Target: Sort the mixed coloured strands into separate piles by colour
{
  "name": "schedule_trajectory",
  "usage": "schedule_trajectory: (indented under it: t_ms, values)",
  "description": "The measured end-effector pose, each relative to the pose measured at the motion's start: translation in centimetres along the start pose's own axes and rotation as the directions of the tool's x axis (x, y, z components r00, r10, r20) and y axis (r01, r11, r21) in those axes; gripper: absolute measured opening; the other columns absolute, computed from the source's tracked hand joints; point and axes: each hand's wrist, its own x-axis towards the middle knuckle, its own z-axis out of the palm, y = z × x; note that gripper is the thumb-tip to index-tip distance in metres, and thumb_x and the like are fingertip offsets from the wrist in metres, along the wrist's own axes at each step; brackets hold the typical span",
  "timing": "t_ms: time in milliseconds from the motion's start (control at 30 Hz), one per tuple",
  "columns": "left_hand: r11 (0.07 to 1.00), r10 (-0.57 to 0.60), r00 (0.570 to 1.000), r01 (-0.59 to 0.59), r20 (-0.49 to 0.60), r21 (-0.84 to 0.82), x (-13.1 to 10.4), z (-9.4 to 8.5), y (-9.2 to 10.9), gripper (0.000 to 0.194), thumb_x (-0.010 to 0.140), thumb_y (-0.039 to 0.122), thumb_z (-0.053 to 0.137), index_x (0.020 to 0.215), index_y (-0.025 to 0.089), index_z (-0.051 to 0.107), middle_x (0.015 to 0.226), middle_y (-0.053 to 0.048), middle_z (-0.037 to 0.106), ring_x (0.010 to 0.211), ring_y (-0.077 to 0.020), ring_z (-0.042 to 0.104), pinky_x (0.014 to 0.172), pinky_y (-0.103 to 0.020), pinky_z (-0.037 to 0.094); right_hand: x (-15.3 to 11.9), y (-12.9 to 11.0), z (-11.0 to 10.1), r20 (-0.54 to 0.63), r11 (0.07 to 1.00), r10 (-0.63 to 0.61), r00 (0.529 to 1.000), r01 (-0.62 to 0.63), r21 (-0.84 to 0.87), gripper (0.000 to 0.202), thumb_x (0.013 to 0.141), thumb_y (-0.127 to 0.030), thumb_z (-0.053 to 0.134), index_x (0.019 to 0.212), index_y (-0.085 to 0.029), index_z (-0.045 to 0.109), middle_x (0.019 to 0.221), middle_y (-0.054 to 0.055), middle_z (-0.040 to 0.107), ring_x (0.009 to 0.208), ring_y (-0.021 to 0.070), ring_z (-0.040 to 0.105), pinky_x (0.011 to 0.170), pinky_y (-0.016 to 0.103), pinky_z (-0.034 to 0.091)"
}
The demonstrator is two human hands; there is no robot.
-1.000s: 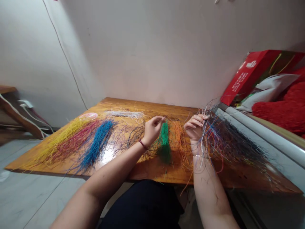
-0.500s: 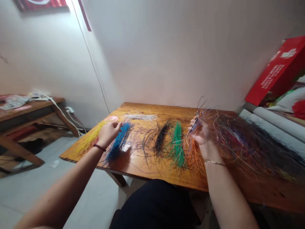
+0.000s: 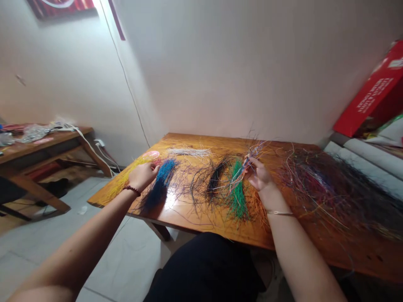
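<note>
My right hand [image 3: 258,175] is closed around a small bunch of mixed thin wires [image 3: 243,170], its loose ends sticking out above and to the left, over the green wires [image 3: 237,197]. My left hand [image 3: 142,175] hovers between the yellow wires [image 3: 118,180] and the blue wires [image 3: 163,178], thumb and fingers pinched together; what they hold, if anything, cannot be made out. A bit of red wire [image 3: 157,161] shows just beyond its fingers. Black wires [image 3: 216,178] lie in the middle, and orange wires [image 3: 260,207] lie partly under my right wrist.
White wires [image 3: 189,152] lie crosswise at the back of the wooden table [image 3: 189,222]. A large tangled heap of dark mixed wires [image 3: 333,184] covers the right side. Beyond it are white rolls [image 3: 362,153] and a red box [image 3: 371,92]. Another table [image 3: 72,140] stands left.
My right hand has moved left with its bunch, from over the orange wires towards the green ones. The bunch now slants down to the left. My left hand has barely moved.
</note>
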Motion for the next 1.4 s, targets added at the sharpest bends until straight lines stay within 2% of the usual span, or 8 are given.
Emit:
schedule_trajectory:
  t_ms: [100, 167, 333, 533, 633, 833, 1133, 1400]
  values:
    - [0.998, 0.061, 0.997, -0.062, -0.039, -0.008, -0.2, -1.1, 2.5, 0.046, 0.082, 0.063, 0.048, 0.086, 0.023, 0.071, 0.092, -0.009, 0.071, 0.079, -0.0253, 0.062, 0.060, -0.027, 0.036, 0.0, 0.1, 0.2, -0.015, 0.999, -0.006, 1.000, 0.005, -0.046, 0.017, 0.068, -0.027, 0.080, 0.075, -0.018, 0.067, 0.056, -0.005, 0.060, 0.044, 0.0060, 0.051, 0.039, 0.016, 0.043]
    - [0.976, 0.172, 0.982, -0.181, -0.079, -0.122, -1.1, -2.1, 4.9, 0.043, 0.084, 0.060, 0.050, 0.092, 0.024, 0.071, 0.093, -0.006, 0.071, 0.080, -0.0227, 0.062, 0.062, -0.026, 0.038, 0.0, 0.2, 0.3, -0.026, 0.998, -0.011, 1.000, 0.010, -0.060, 0.017, 0.067, -0.027, 0.080, 0.075, -0.018, 0.068, 0.057, -0.004, 0.061, 0.044, 0.0062, 0.051, 0.039, 0.017, 0.044]
    - [0.727, 0.494, 0.858, -0.498, -0.143, -0.473, -5.2, -4.8, 11.8, 0.041, 0.091, 0.053, 0.049, 0.092, 0.018, 0.070, 0.089, -0.005, 0.070, 0.073, -0.0152, 0.057, 0.063, -0.024, 0.040, 0.0, 0.8, 0.4, -0.022, 0.991, -0.037, 0.999, 0.034, -0.129, 0.023, 0.061, -0.032, 0.084, 0.074, -0.019, 0.070, 0.061, -0.002, 0.063, 0.049, 0.0079, 0.055, 0.040, 0.018, 0.042]
    - [0.580, 0.624, 0.776, -0.537, -0.091, -0.612, -9.0, -6.0, 16.8, 0.041, 0.093, 0.052, 0.049, 0.082, 0.017, 0.069, 0.071, -0.003, 0.065, 0.060, -0.0113, 0.050, 0.055, -0.024, 0.033, 0.2, 1.1, 0.3, -0.005, 0.960, -0.079, 0.997, 0.075, -0.269, 0.034, 0.057, -0.043, 0.087, 0.073, -0.019, 0.069, 0.064, -0.002, 0.065, 0.055, 0.0081, 0.058, 0.045, 0.019, 0.040]
    - [0.572, 0.631, 0.770, -0.544, -0.096, -0.614, -9.4, -5.5, 18.0, 0.043, 0.093, 0.051, 0.048, 0.077, 0.016, 0.069, 0.065, -0.002, 0.062, 0.057, -0.0107, 0.046, 0.053, -0.024, 0.031, 0.1, 1.1, 0.5, 0.005, 0.948, -0.092, 0.996, 0.090, -0.305, 0.036, 0.056, -0.046, 0.087, 0.072, -0.019, 0.069, 0.064, -0.002, 0.065, 0.057, 0.0086, 0.058, 0.047, 0.019, 0.038]
    - [0.559, 0.553, 0.823, -0.479, -0.126, -0.677, -9.1, -4.3, 19.4, 0.047, 0.093, 0.051, 0.047, 0.076, 0.015, 0.071, 0.063, -0.002, 0.060, 0.056, -0.0108, 0.046, 0.052, -0.024, 0.029, -0.4, 1.1, 1.1, 0.019, 0.920, -0.106, 0.994, 0.105, -0.378, 0.035, 0.058, -0.048, 0.084, 0.071, -0.019, 0.068, 0.065, -0.001, 0.066, 0.058, 0.0095, 0.057, 0.051, 0.021, 0.036]
    - [0.407, 0.519, 0.850, -0.154, 0.089, -0.900, -8.7, -2.9, 20.4, 0.041, 0.085, 0.052, 0.061, 0.086, 0.012, 0.074, 0.079, -0.006, 0.069, 0.062, -0.0108, 0.052, 0.055, -0.021, 0.038, -0.4, 1.1, 1.2, 0.017, 0.924, -0.102, 0.995, 0.101, -0.369, 0.036, 0.057, -0.048, 0.084, 0.070, -0.019, 0.067, 0.064, -0.002, 0.065, 0.058, 0.0098, 0.057, 0.051, 0.022, 0.034]
    - [0.408, 0.499, 0.864, -0.165, 0.068, -0.898, -8.8, -2.7, 20.2, 0.040, 0.084, 0.051, 0.062, 0.080, 0.012, 0.070, 0.067, -0.002, 0.062, 0.057, -0.0090, 0.046, 0.052, -0.021, 0.034, -0.6, 1.0, 1.3, 0.024, 0.917, -0.107, 0.994, 0.108, -0.384, 0.037, 0.058, -0.050, 0.083, 0.069, -0.019, 0.067, 0.065, -0.001, 0.065, 0.060, 0.0101, 0.058, 0.052, 0.021, 0.036]
